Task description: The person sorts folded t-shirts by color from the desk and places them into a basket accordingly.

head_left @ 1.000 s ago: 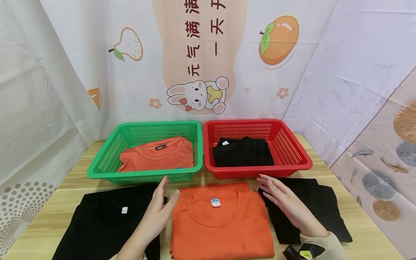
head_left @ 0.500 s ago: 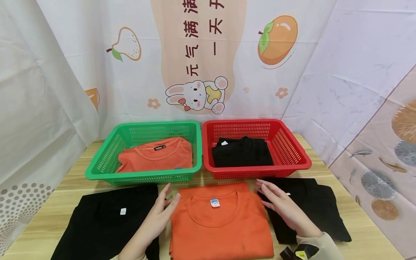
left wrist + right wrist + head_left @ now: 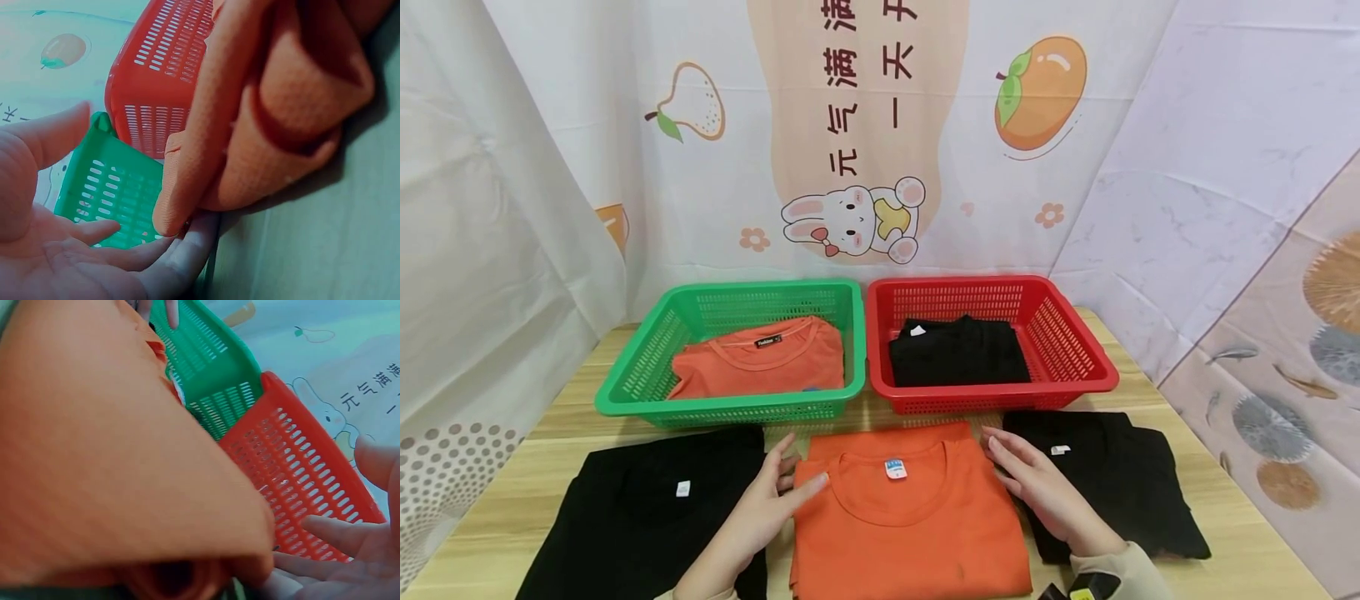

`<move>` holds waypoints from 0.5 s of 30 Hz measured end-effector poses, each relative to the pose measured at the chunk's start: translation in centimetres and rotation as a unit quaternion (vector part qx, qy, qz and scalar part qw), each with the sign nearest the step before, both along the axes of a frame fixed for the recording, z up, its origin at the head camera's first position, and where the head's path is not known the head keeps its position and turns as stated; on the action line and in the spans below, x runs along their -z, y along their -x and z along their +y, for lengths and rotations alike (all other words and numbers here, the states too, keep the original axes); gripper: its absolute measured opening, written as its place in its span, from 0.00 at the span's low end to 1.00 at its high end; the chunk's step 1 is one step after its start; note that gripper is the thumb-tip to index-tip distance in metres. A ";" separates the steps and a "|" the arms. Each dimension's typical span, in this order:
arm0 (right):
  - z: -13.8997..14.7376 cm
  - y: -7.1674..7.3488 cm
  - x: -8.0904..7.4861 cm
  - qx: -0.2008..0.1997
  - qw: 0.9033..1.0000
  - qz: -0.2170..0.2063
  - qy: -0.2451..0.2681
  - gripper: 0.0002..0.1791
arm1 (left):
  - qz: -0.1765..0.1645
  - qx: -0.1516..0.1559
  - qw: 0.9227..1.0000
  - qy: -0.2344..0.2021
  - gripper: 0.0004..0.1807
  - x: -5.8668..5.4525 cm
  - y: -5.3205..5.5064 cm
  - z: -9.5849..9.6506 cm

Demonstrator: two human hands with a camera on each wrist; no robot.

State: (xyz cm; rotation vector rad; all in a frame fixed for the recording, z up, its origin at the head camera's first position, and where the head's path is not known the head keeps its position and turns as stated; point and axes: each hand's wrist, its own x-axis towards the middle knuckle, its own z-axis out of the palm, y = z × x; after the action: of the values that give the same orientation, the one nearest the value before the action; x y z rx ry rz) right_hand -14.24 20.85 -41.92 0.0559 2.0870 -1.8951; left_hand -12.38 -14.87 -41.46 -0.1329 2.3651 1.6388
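A folded orange T-shirt with a white and blue neck label lies in front of me on the table. At its left edge is my left hand, thumb raised over the cloth; in the left wrist view its fingertips reach under the shirt's rolled fold. My right hand is at the opposite edge, fingers extended and tips at the shirt's shoulder. The right wrist view has its fingers right beside the folded side, thumb apart. Neither hand grips the cloth.
Behind stand a green basket holding a coral shirt and a red basket holding a black garment. Folded black garments lie left and right of the orange shirt on the wooden table.
Both hands have moved inward and down to the sides of the orange shirt. The shirt and baskets have stayed in place.
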 end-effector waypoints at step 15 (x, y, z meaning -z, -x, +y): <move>0.8 0.5 1.8 -0.044 0.998 0.035 0.010 0.40 | -0.006 0.144 0.987 -0.072 0.48 1.2 -0.3 -1.1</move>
State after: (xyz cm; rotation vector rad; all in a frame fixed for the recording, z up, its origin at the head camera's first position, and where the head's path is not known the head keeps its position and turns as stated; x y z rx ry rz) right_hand -14.73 21.66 -43.73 -0.1072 2.0797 -1.8908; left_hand -12.05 -16.01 -42.68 0.2169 2.1283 1.6500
